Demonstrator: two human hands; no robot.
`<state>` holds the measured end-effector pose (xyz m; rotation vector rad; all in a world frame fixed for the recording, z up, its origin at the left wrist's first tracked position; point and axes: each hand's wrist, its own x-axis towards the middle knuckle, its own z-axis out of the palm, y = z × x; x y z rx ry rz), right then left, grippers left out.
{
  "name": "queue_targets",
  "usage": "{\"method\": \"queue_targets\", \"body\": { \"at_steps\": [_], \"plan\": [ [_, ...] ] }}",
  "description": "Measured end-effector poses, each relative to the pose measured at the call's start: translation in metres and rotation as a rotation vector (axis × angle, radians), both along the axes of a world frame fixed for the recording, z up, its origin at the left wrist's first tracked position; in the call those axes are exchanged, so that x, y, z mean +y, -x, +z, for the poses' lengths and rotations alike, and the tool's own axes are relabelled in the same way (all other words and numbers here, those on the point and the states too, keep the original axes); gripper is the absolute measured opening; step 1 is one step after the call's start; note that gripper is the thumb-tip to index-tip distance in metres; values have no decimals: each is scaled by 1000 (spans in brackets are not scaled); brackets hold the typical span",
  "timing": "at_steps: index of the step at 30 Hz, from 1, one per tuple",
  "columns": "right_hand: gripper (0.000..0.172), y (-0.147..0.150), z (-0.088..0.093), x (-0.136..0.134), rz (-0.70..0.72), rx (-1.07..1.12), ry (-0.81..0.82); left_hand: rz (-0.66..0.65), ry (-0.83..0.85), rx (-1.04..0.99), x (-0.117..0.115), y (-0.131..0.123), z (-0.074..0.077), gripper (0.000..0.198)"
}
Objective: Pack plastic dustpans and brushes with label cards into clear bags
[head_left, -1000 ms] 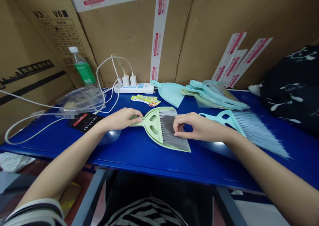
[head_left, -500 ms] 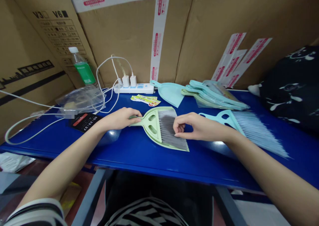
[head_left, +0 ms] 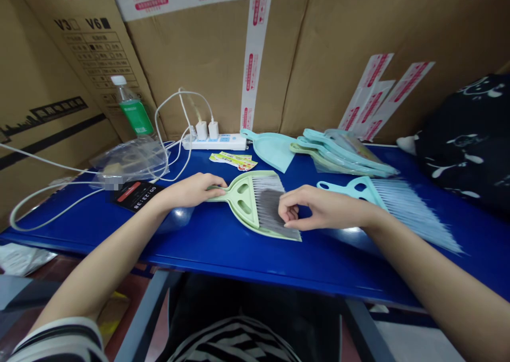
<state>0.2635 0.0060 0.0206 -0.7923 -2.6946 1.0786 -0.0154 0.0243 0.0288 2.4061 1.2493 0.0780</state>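
Observation:
My left hand [head_left: 199,188] is closed around the handle end of a pale green hand brush [head_left: 245,198] nested on a matching green dustpan [head_left: 244,222]. Its grey bristles point right. My right hand [head_left: 308,208] hovers at the bristle tips with fingers curled in and the thumb close to them; whether something small is between them cannot be seen. Behind my right wrist lies a light blue hand brush [head_left: 360,188], bristles to the right. A light blue dustpan [head_left: 274,146] rests farther back.
Bagged blue and green dustpans [head_left: 346,154] lie at the back right, near a dark patterned bag [head_left: 466,139]. A power strip [head_left: 215,142], small packets [head_left: 233,160], white cables, a phone [head_left: 133,194] and a bottle [head_left: 135,115] occupy the left. Cardboard [head_left: 199,59] walls the back.
My right hand has shifted slightly right and toward me, with its fingers curled a little more. My left hand stays on the handle. The phone's timer has advanced one second.

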Motion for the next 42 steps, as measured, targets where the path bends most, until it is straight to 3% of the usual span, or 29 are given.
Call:
{"method": "queue_targets", "body": {
  "at_steps": [8, 12, 19, 24, 28, 33, 42],
  "plan": [
    [23, -1, -1, 1, 76, -5, 63, -14, 24, 18, 0, -1, 2, 29],
    [29, -1, -1, 3, 4, -1, 41, -10, 3, 53, -1, 0, 2, 30],
    [27, 0, -4, 3, -67, 8, 10, 32, -246, 106, -3, -4, 0, 28],
    [24, 1, -5, 3, -65, 41, -25, 9, -330, 113, 1, -12, 3, 28],
    [22, 0, -6, 4, -76, 56, -52, 11, -404, 230, 5, -22, 7, 29],
    [20, -2, -7, 5, -120, 43, -49, 72, -507, 422, 19, -41, 10, 30],
    [28, 4, -10, 2, -108, 131, -108, -73, -505, 473, 58, -46, -3, 31]
  ]
}}
